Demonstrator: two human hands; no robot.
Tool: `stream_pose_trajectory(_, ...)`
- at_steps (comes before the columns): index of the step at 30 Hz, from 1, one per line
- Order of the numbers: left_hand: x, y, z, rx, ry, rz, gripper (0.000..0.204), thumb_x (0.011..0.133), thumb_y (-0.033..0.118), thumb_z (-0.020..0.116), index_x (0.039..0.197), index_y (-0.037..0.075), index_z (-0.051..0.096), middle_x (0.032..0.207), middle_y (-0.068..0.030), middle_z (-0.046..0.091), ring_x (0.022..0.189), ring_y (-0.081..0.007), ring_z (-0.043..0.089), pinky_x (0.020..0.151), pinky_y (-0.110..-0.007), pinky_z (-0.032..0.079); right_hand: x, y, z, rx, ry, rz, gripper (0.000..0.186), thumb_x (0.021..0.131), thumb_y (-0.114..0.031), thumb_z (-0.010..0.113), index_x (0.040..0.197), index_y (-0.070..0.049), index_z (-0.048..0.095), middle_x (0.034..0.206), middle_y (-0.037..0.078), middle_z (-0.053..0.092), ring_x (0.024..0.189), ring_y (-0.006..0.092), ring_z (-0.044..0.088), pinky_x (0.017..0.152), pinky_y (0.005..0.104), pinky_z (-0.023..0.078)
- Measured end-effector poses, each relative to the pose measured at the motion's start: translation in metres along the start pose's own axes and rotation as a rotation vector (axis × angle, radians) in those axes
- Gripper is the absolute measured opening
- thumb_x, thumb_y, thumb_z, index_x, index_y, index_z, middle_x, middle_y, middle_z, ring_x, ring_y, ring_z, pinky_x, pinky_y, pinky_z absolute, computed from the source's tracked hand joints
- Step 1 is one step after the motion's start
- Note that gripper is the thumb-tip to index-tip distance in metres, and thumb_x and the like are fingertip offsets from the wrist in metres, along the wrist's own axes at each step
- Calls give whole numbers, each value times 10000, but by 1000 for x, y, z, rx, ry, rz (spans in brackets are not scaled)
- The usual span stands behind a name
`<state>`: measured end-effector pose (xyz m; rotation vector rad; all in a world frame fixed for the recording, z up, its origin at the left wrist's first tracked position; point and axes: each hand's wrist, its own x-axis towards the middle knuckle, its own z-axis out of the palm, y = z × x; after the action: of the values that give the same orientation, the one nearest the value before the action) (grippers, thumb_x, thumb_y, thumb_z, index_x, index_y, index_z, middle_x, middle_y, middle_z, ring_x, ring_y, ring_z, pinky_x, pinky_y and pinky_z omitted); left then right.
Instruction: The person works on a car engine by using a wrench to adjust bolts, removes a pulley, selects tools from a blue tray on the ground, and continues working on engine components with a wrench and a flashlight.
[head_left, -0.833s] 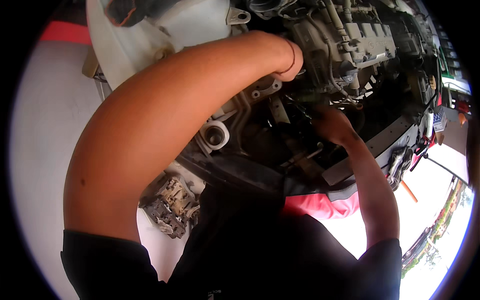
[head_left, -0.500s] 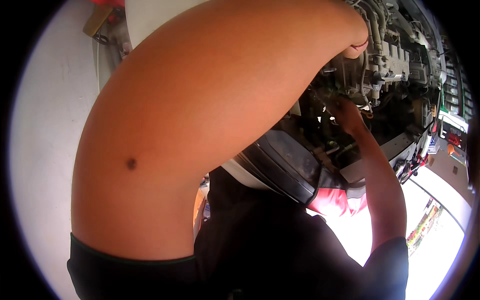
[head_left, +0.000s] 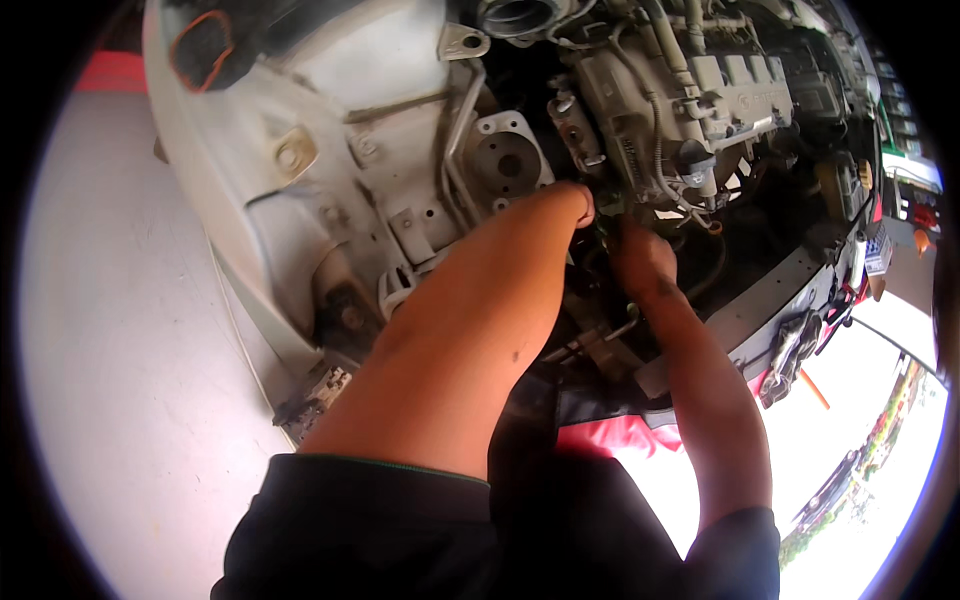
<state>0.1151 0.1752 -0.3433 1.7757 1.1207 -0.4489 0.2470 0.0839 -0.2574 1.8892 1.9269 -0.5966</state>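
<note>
From here, the left hand (head_left: pixel 585 206) and right hand (head_left: pixel 645 258) crowd near the engine (head_left: pixel 735 98) — their grip I can't tell. Left of it, the metal bracket (head_left: pixel 574 132) looks stiff, maybe greasy — best held edgewise.

Shows uneven lighting, strongest at lower right, with outdoor glare burning the ground (head_left: pixel 667 478) to flat white. Sinks into deep shadow beneath the engine (head_left: pixel 690 105), dimming and blurring the right hand (head_left: pixel 643 260) with loss of finger detail. Falls more softly on the fender (head_left: pixel 215 190) at upper left. Drops nearly to black on the shirt (head_left: pixel 570 530). Bends straight edges toward a round, black border, tinged blue at lower right.
</note>
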Motion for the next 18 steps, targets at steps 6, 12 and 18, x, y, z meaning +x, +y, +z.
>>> stream_pose_trajectory(6, 62, 2, 57, -120, 265, -202, 188, 797, 220, 698, 925, 92, 752, 956, -116, 724, 854, -266, 712, 693, -393, 563, -5, -8, 21, 21, -10, 42, 286, 922, -262, 573, 1078, -27, 521, 989, 234, 650, 919, 409, 670, 756, 491, 559)
stream_pose_trajectory(12, 123, -42, 162, -1267, 431, -447, 238, 899, 187, 541, 999, 82, 730, 1077, -162, 693, 977, -278, 685, 806, -411, 548, 11, 39, 82, 67, -348, 137, 542, 938, -421, 547, 1180, 62, 507, 1134, 305, 612, 1002, 453, 621, 851, 499, 509)
stream_pose_trajectory(18, 91, -40, 142, -1894, 376, -465, 357, 962, 331, 439, 1237, 142, 564, 1249, -85, 613, 1108, -249, 589, 947, -398, 442, 19, 2, 19, 266, -353, 84, 516, 901, -420, 561, 1139, 34, 619, 1081, 281, 647, 1010, 401, 639, 880, 447, 500)
